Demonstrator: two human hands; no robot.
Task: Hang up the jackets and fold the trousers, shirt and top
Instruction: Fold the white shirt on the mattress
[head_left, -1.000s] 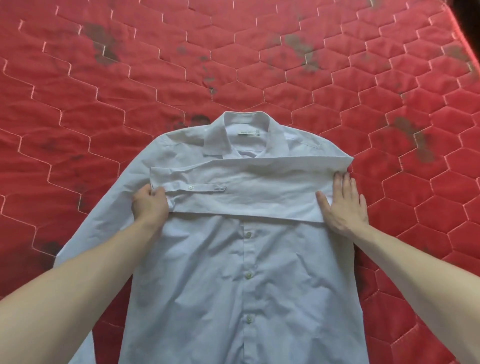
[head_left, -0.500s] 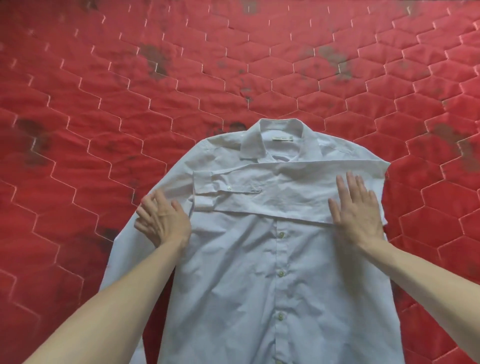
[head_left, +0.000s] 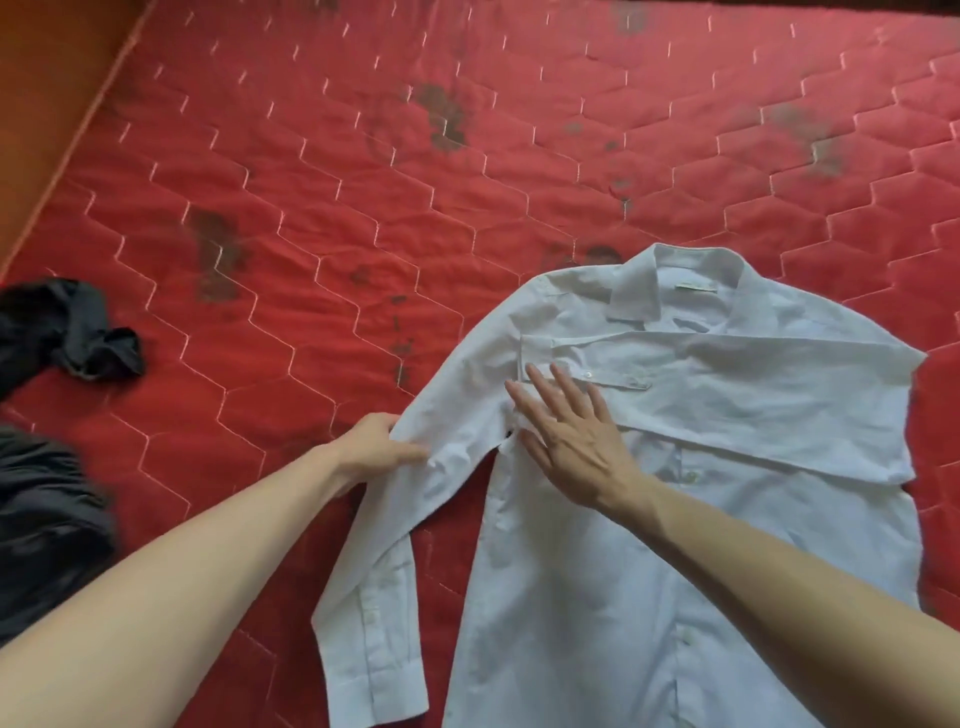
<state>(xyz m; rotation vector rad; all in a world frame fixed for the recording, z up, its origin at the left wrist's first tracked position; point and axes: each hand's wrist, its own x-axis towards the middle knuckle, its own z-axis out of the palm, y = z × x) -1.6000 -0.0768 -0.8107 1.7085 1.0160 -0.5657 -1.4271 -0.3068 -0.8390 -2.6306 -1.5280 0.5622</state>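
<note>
A white button-up shirt (head_left: 727, 519) lies face up on the red quilted mattress (head_left: 363, 182), collar at the far end. Its right-hand sleeve is folded across the chest, cuff near the left armpit. My left hand (head_left: 371, 447) pinches the other sleeve (head_left: 384, 582) near the elbow, lifting a fold of cloth; the rest of that sleeve trails toward me. My right hand (head_left: 566, 431) lies flat with fingers spread on the shirt at the left armpit, beside the folded cuff.
Dark grey garments lie at the left edge: a crumpled piece (head_left: 72, 332) and a larger heap (head_left: 47, 525) nearer me. A brown wooden frame (head_left: 47, 78) borders the mattress at the far left. Dark stains mark the red cover.
My view has swung left. My right hand crossed from the shirt's right edge to its left armpit. My left hand went from lying flat to pinching the left sleeve.
</note>
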